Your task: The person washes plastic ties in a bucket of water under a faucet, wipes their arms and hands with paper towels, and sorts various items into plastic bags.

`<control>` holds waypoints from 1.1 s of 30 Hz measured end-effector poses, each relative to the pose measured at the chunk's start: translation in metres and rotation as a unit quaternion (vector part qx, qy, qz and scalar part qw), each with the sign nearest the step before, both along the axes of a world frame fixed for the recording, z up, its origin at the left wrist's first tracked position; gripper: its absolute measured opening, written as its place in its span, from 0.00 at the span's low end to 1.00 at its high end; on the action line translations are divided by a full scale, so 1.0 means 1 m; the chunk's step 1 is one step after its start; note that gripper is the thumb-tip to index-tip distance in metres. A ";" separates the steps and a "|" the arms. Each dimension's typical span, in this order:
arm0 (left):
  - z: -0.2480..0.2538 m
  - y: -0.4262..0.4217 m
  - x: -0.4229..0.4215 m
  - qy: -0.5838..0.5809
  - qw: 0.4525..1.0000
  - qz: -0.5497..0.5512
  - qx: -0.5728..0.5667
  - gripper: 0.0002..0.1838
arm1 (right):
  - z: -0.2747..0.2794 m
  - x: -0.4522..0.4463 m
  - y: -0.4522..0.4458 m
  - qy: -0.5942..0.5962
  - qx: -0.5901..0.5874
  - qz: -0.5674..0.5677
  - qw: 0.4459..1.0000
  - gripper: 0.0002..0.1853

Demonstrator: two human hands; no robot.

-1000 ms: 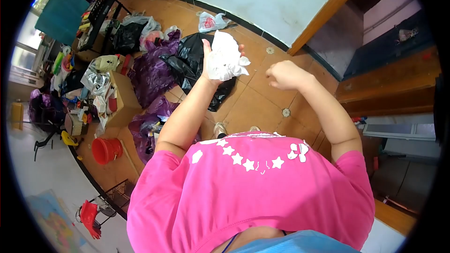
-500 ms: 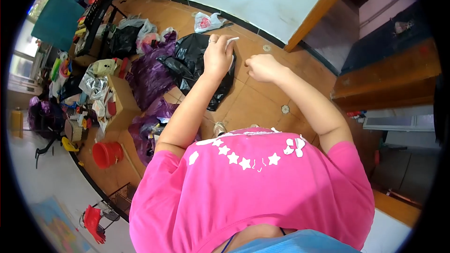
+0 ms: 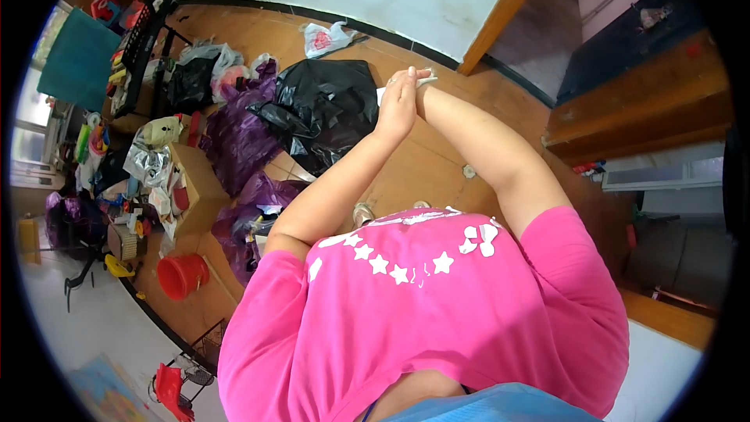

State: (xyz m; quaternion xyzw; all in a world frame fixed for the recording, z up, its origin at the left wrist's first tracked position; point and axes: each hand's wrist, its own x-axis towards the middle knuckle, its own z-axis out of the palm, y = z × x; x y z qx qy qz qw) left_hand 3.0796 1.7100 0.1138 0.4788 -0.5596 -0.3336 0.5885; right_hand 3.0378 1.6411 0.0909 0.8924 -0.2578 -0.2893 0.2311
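Observation:
My left hand (image 3: 398,108) is pressed against my right hand, with a crumpled white tissue (image 3: 380,96) between its palm and the other hand. Bits of the white stuff show on both sides of the fingers. My right hand (image 3: 423,92) lies mostly behind the left one, so its fingers are hidden. Just left of the hands, a large black plastic bag (image 3: 324,105) lies on the tiled floor.
Purple plastic bags (image 3: 238,137), an open cardboard box (image 3: 199,187) and a red bucket (image 3: 182,276) stand at the left. A white bag (image 3: 324,37) lies near the wall. Wooden furniture (image 3: 641,117) is at the right.
My left hand, earlier open with the tissue on its palm, has turned over and closed round it. My right hand has moved left, and the two hands now meet.

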 end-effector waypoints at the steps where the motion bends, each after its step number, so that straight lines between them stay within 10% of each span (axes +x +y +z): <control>1: 0.001 0.003 -0.003 0.015 1.000 0.004 0.000 0.22 | -0.001 0.000 0.001 0.003 0.002 -0.002 1.000 0.10; 6: 0.028 0.026 -0.033 0.041 0.986 -0.147 -0.067 0.24 | -0.041 -0.008 -0.039 -0.324 0.209 -0.217 0.897 0.11; 16: 0.083 0.058 -0.023 0.320 0.829 -0.438 0.136 0.24 | -0.015 -0.012 -0.048 -0.280 0.261 -0.284 0.879 0.14; 19: 0.089 0.054 -0.021 0.062 0.911 -0.394 -0.107 0.23 | -0.024 -0.010 -0.065 -0.232 0.297 -0.282 0.882 0.13; 27: 0.052 0.023 -0.017 -0.093 0.934 -0.261 -0.228 0.14 | -0.018 0.015 -0.080 -0.618 0.560 -0.501 0.232 0.12; 33: 0.029 0.017 -0.001 -0.075 0.955 -0.191 -0.213 0.10 | -0.030 0.036 -0.066 -0.600 0.545 -0.553 0.194 0.11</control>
